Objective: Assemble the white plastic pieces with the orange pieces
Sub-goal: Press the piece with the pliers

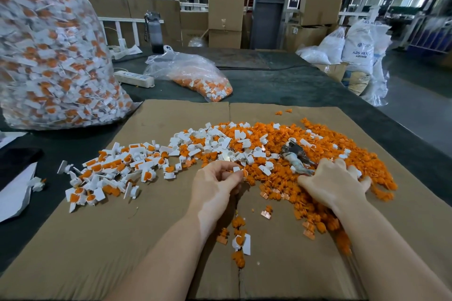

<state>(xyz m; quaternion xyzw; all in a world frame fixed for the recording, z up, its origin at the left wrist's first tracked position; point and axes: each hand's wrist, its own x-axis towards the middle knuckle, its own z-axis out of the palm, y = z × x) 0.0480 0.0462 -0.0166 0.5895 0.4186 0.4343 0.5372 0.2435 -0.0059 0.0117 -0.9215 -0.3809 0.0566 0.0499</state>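
A wide heap of loose orange pieces (288,139) mixed with white plastic pieces (215,138) lies across the cardboard sheet (122,239). To the left is a spread of joined white-and-orange pieces (115,171). My left hand (215,186) pinches a white piece with an orange insert (241,171) at its fingertips. My right hand (335,183) lies palm down on the orange heap, its fingers buried among the pieces; what they hold is hidden. One joined piece (242,243) lies between my forearms.
A tall clear bag of joined pieces (49,56) stands at the left. A smaller bag of parts (195,76), a power strip (134,78) and a bottle (155,32) sit further back on the dark table (281,83). A small metal tool (296,154) lies in the heap.
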